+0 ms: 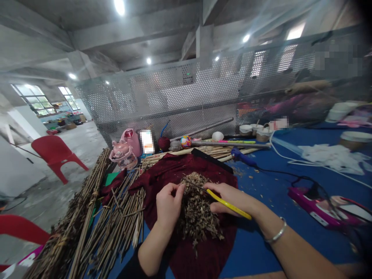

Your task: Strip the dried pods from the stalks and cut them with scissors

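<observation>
My right hand (228, 197) is closed around a slim tool with a yellow handle (229, 204). The tool's thin dark front end points left toward my other hand; I cannot tell its exact kind. My left hand (170, 205) is pinched, thumb against fingers, on something small that may be a piece of stem; the fingers hide most of it. Below and between both hands lies a heap of dry brown leaf scraps (199, 221). It rests on a dark red cloth (180, 164) spread over the blue table (258, 248).
Bundled dry twigs (84, 209) and loose sticks (123, 217) lie on the left. Behind are a pink basket (124, 162), yarn balls (164, 143) and a metal pole (244, 145). A blue-handled corded tool (242, 158) and purple device (309, 207) sit right.
</observation>
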`<state>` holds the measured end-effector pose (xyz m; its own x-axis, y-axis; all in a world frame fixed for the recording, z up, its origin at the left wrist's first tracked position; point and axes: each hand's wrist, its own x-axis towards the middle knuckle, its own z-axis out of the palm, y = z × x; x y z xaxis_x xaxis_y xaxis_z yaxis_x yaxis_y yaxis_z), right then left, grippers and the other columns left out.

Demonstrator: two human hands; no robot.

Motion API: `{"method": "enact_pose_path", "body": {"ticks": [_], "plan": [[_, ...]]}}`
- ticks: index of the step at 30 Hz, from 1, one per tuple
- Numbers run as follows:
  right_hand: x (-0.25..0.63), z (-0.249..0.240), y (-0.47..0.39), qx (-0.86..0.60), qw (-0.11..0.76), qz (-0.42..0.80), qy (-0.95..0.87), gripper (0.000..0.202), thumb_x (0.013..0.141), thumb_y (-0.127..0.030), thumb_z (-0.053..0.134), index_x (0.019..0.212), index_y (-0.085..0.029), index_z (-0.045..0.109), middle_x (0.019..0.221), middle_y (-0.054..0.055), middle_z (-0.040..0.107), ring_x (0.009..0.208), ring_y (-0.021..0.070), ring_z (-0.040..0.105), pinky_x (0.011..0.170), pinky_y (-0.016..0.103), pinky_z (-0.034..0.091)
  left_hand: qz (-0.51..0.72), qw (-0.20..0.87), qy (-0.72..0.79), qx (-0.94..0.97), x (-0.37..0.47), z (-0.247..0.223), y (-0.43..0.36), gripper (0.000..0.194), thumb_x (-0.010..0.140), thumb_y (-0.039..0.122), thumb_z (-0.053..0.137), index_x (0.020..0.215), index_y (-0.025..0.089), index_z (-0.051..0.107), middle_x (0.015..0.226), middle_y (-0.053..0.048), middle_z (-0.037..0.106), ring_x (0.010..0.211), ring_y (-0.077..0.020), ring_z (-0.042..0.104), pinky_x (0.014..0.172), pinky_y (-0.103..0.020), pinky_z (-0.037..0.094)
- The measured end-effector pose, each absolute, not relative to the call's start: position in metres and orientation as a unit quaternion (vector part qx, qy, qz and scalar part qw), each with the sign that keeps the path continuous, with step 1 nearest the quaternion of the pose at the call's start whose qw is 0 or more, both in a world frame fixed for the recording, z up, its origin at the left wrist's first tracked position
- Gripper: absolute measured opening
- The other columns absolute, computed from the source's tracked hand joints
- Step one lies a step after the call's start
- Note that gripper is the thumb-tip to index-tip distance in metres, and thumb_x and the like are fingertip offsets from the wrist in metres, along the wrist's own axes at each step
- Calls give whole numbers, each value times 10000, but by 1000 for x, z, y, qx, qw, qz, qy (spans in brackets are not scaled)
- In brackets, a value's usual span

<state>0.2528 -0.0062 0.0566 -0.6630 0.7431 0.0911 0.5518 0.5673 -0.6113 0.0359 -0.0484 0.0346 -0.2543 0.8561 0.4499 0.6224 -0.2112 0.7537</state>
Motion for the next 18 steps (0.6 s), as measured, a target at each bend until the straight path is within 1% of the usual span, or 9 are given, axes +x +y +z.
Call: {"method": "enact_pose_path", "body": {"ticks": [4, 7, 9, 12, 14, 16, 18], "plan": [[250, 56, -3, -391, 162, 280, -861, 526, 713, -616, 554, 945, -150, 631, 740, 36, 636, 637, 169, 530, 567, 234, 374, 478, 126, 612, 617, 39, 34, -49, 297, 800, 422, 532, 686, 162, 620, 635, -3, 608, 567, -111, 498, 590, -215, 357], [251, 57, -2, -401, 149, 294, -855, 472, 721, -608, 550, 832, -154, 616, 662, -2, 587, 595, 135, 477, 525, 213, 339, 480, 141, 604, 620, 39, 34, -49, 269, 813, 387, 515, 718, 161, 627, 663, -6, 621, 578, -111, 509, 598, -213, 365], [251, 58, -2, -403, 141, 305, -851, 445, 727, -596, 550, 779, -156, 596, 642, -14, 563, 580, 121, 453, 511, 206, 322, 476, 147, 605, 621, 39, 34, -49, 266, 819, 368, 501, 701, 160, 619, 641, 1, 607, 568, -106, 501, 592, -210, 360], [250, 59, -3, -408, 120, 318, -847, 443, 744, -590, 530, 725, -150, 577, 616, -20, 545, 570, 113, 445, 506, 201, 313, 468, 140, 625, 609, 39, 33, -48, 292, 806, 365, 509, 614, 157, 584, 554, 21, 544, 532, -95, 463, 568, -205, 337], [251, 60, -3, -412, 115, 310, -849, 463, 729, -604, 538, 754, -144, 587, 636, -11, 559, 584, 122, 465, 514, 203, 323, 470, 136, 637, 596, 38, 33, -48, 322, 795, 374, 520, 561, 155, 553, 509, 32, 497, 506, -86, 429, 549, -201, 322], [253, 61, -4, -411, 125, 292, -855, 526, 691, -620, 573, 907, -141, 600, 743, 21, 607, 644, 154, 509, 557, 217, 359, 481, 139, 639, 583, 37, 34, -47, 341, 793, 387, 521, 544, 153, 533, 495, 38, 474, 496, -80, 408, 537, -196, 317], [255, 60, -5, -400, 136, 277, -863, 658, 665, -633, 592, 1099, -140, 552, 891, 73, 634, 741, 202, 549, 633, 246, 397, 500, 147, 635, 571, 37, 35, -47, 350, 799, 398, 516, 550, 152, 524, 501, 39, 475, 500, -79, 409, 533, -191, 320]]}}
